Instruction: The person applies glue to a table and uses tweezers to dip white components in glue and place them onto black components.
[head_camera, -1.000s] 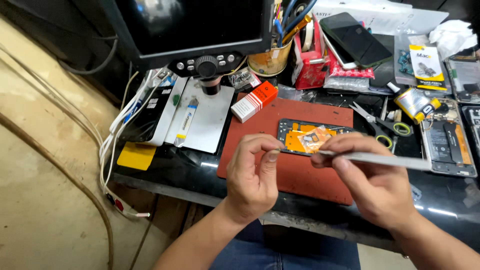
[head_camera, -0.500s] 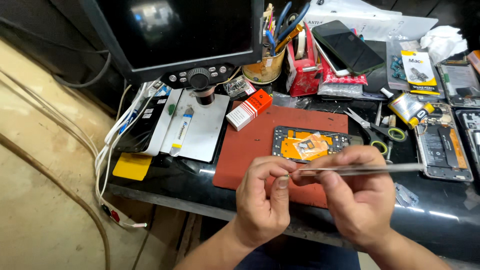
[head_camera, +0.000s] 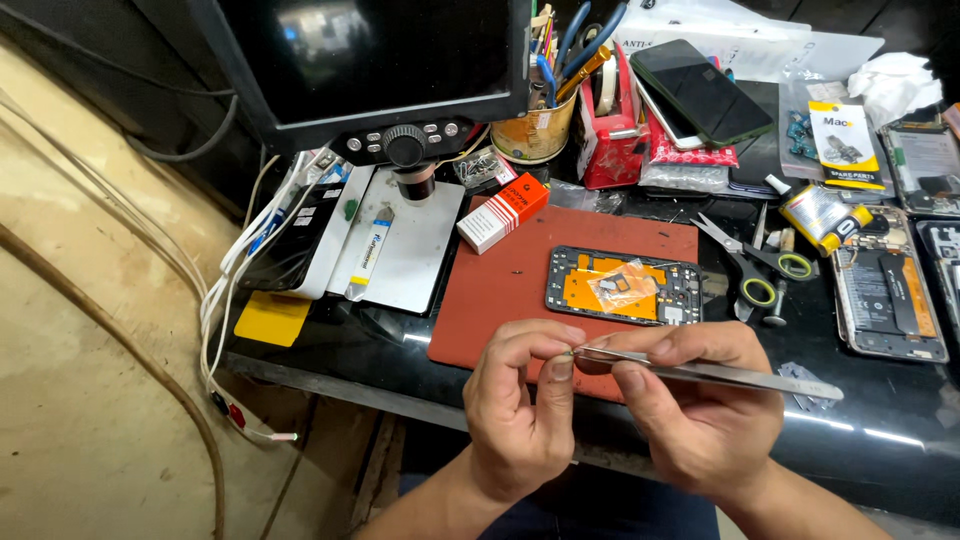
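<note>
**Tweezer tip meets pinched fingers over bench edge**

At the near edge of the bench, both hands work close together. Right hand (head_camera: 700, 420) grips metal tweezers (head_camera: 720, 373), fingers pressed along the shaft, tip pointing to 9 o'clock. Left hand (head_camera: 520, 410) has thumb and forefinger pinched at that tip; whatever sits between them is too small to identify. Opened phone (head_camera: 622, 285) lies on the red mat (head_camera: 500, 300) at 12 o'clock from the hands, untouched. Scissors (head_camera: 750, 265) rest at 3 o'clock from the phone.

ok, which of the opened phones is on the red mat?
The opened phone with orange film, lying just beyond both hands. The others, like the one right of the scissors, lie on the black tabletop.
</note>
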